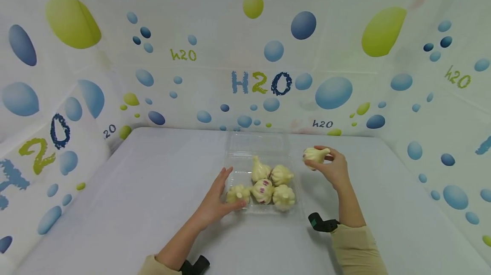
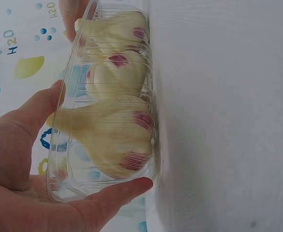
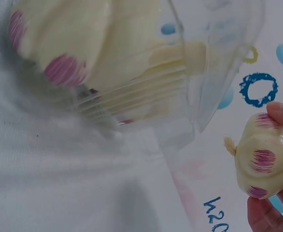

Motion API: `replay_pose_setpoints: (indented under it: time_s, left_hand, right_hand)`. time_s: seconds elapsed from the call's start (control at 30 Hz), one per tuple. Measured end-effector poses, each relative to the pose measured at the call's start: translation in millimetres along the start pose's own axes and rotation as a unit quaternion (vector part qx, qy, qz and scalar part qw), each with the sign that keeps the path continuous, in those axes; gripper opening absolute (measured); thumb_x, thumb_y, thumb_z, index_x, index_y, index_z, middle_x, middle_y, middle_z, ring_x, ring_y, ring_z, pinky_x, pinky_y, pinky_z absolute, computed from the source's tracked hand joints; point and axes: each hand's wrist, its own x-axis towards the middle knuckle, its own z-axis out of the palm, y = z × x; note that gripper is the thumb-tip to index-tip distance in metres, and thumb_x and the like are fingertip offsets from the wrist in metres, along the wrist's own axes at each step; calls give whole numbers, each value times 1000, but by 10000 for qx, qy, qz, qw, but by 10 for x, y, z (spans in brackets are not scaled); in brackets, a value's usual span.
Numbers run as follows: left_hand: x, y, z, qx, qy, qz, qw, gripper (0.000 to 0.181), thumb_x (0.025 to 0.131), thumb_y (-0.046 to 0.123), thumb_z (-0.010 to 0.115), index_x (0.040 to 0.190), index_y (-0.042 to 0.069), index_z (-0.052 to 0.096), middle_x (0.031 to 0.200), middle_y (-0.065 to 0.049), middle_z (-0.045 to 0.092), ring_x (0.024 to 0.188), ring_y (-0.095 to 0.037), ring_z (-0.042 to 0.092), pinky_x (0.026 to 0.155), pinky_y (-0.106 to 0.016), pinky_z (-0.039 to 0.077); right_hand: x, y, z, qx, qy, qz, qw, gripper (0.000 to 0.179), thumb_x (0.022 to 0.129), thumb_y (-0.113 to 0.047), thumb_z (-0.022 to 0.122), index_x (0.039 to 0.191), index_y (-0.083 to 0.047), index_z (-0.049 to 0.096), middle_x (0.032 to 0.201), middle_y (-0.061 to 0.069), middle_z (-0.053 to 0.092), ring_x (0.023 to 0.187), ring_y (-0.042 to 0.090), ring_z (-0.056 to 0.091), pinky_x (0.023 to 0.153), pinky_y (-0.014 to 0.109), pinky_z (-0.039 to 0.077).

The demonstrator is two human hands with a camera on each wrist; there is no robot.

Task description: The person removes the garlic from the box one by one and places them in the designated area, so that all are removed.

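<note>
A clear plastic container point(image 1: 264, 210) sits on the table with its lid point(image 1: 258, 143) tipped back behind it. Several cream garlic bulbs point(image 1: 263, 190) with purple patches lie inside; the nearest left one point(image 2: 115, 137) shows large through the ribbed wall in the left wrist view. My left hand point(image 1: 216, 200) holds the container's front left corner, thumb at the front rim and fingers along the left side. To the right of the container, my right hand point(image 1: 334, 168) pinches another garlic bulb point(image 3: 264, 157) between thumb and fingers, raised off the table.
A white cloth covers the table point(image 1: 165, 168). Behind and on both sides hangs a white curtain point(image 1: 222, 23) with blue and green drops and H2O lettering. Black wrist camera mounts point(image 1: 322, 223) sit at both sleeves.
</note>
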Motion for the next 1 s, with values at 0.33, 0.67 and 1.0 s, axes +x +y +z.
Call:
replay_pose_setpoints:
  time_s: [0.33, 0.67, 1.0]
  left_hand:
    - [10, 20, -5, -1, 15, -55, 10000, 94, 73, 28, 78, 146, 17, 21, 152, -15, 6, 136, -35, 11, 104, -53, 22]
    - [-10, -8, 1, 5, 21, -27, 10000, 94, 73, 29, 78, 146, 15, 21, 152, -16, 6, 136, -35, 12, 104, -51, 23]
    - [0, 3, -4, 47, 46, 99, 9999, 92, 73, 28, 78, 146, 15, 22, 151, -18, 7, 136, -36, 11, 104, -53, 22]
  right_hand:
    - [34, 109, -9, 23, -163, 411, 9990, 61, 72, -27, 79, 123, -4, 54, 122, 18, 45, 103, 28, 40, 71, 30, 40]
    - [24, 216, 48, -106, -299, 445, 9985, 60, 71, -22, 80, 120, 1, 55, 116, 22, 52, 94, 27, 50, 64, 26, 43]
    - [40, 312, 107, -132, -141, 418, 9989, 57, 69, -17, 80, 117, 4, 57, 112, 24, 54, 93, 29, 52, 61, 24, 43]
